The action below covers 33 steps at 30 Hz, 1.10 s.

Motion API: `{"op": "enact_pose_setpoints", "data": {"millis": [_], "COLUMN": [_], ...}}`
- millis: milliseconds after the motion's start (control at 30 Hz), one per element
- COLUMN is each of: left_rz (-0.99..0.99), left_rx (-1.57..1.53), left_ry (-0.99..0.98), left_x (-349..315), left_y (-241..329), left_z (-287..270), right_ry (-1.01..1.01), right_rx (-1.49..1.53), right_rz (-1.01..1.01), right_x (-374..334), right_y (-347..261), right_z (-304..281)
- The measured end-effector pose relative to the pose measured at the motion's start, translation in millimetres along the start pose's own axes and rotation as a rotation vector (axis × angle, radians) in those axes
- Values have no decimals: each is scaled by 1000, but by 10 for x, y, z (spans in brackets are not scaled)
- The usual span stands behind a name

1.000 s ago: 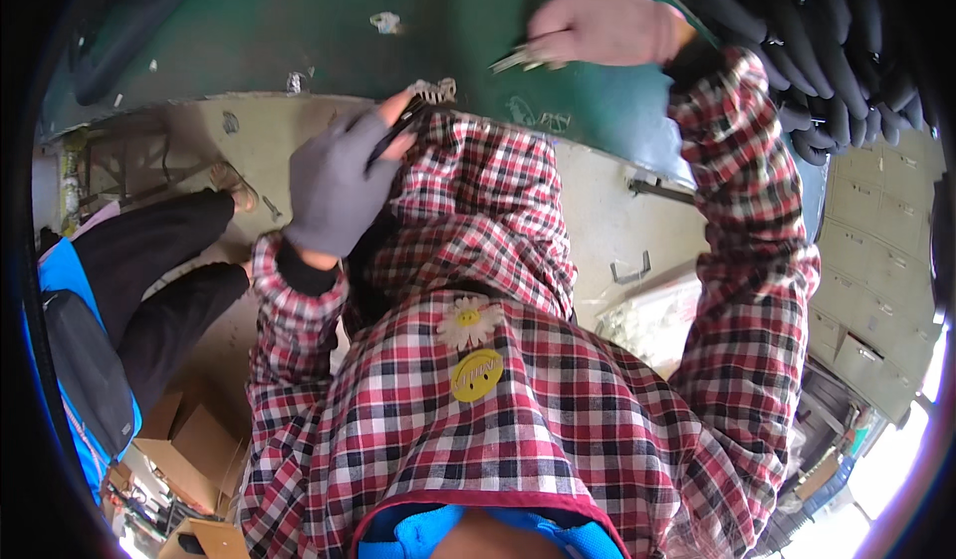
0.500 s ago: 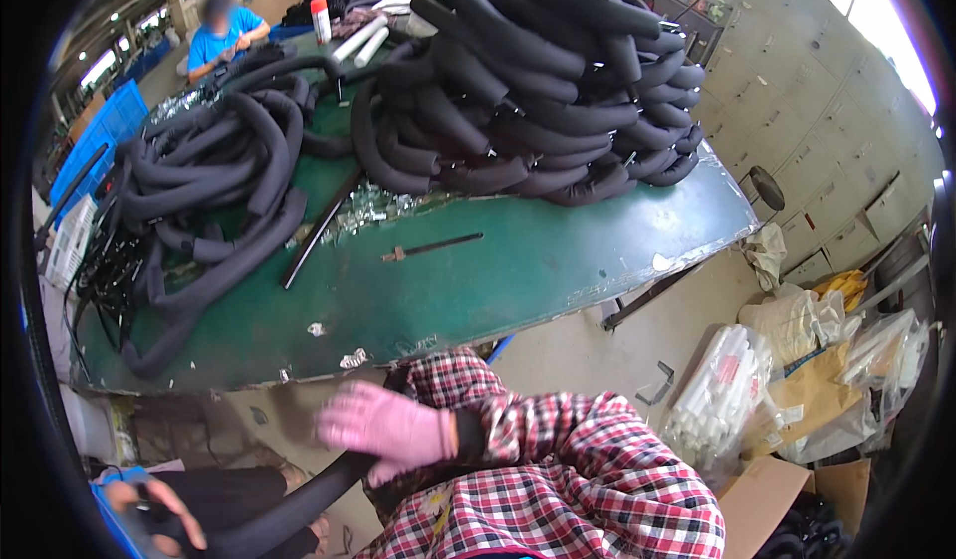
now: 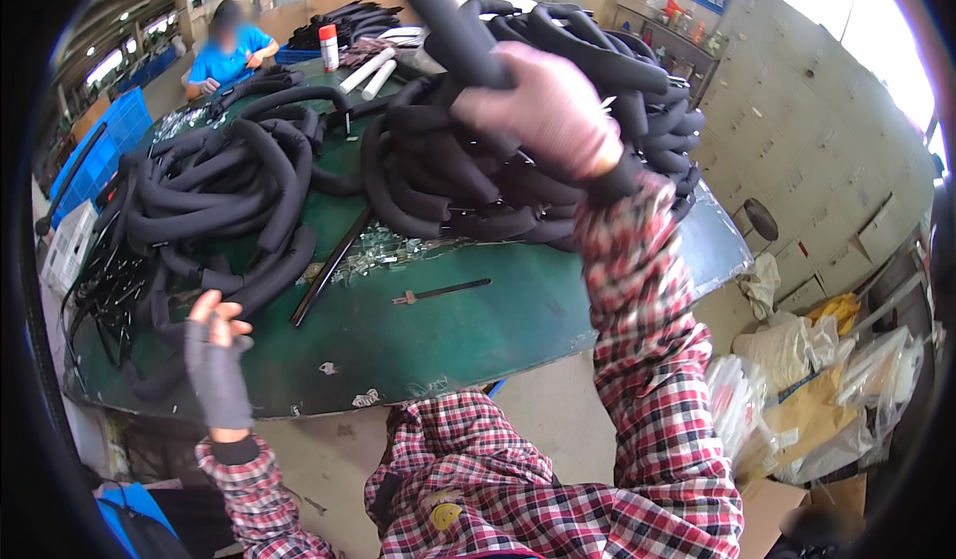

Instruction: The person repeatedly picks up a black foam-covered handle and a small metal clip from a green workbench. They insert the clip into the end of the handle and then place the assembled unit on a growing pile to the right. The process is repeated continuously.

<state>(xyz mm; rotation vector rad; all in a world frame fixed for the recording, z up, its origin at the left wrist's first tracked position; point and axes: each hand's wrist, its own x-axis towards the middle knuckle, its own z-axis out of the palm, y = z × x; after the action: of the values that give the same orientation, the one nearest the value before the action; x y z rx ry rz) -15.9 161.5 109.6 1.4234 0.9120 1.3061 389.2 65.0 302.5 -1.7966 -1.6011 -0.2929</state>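
My right hand (image 3: 548,111), in a pink glove, is raised over the green table (image 3: 518,335) and grips a long black foam tube (image 3: 443,21) that runs up out of the top of the view. Behind it lies a big heap of black foam tubes (image 3: 498,176). My left hand (image 3: 214,345), in a grey fingerless glove, hovers at the table's near left edge with its fingers apart and nothing in them. It is close to the end of a second heap of foam tubes (image 3: 214,196).
A pile of small metal clips (image 3: 383,248), a thin metal rod (image 3: 443,290) and a black rod (image 3: 329,265) lie mid-table. A person in blue (image 3: 224,51) works at the far end near a red can (image 3: 327,46). Blue crates (image 3: 95,156) stand left; plastic bags (image 3: 807,380) lie right.
The view has swung up from my lap to the table. My right hand has risen with the foam tube in it. My left hand has come up to the table edge.
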Motion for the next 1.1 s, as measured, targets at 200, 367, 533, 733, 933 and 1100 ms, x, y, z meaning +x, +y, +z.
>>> {"op": "enact_pose_setpoints", "data": {"millis": [200, 367, 533, 733, 933, 1100], "left_rz": [-131, -56, 421, 67, 767, 845], "left_rx": [73, 247, 684, 1312, 1009, 1007], "left_ry": [-145, -2, 34, -196, -64, -355], "left_x": [-34, 297, 1052, 1905, 1186, -655], "left_y": [-564, -933, -735, -1029, -422, -256], "left_z": [76, -126, 265, 1087, 774, -161], "right_ry": [138, 462, 497, 296, -172, -709], "right_rx": [-760, -1032, -922, -259, 1035, 2005], "right_rz": [86, -142, -271, -489, 292, 253], "right_x": [613, 373, 306, -158, -637, -780], "right_y": [973, 1291, 1007, 99, 197, -475], "right_z": [266, 485, 482, 1190, 2074, 2286]}}
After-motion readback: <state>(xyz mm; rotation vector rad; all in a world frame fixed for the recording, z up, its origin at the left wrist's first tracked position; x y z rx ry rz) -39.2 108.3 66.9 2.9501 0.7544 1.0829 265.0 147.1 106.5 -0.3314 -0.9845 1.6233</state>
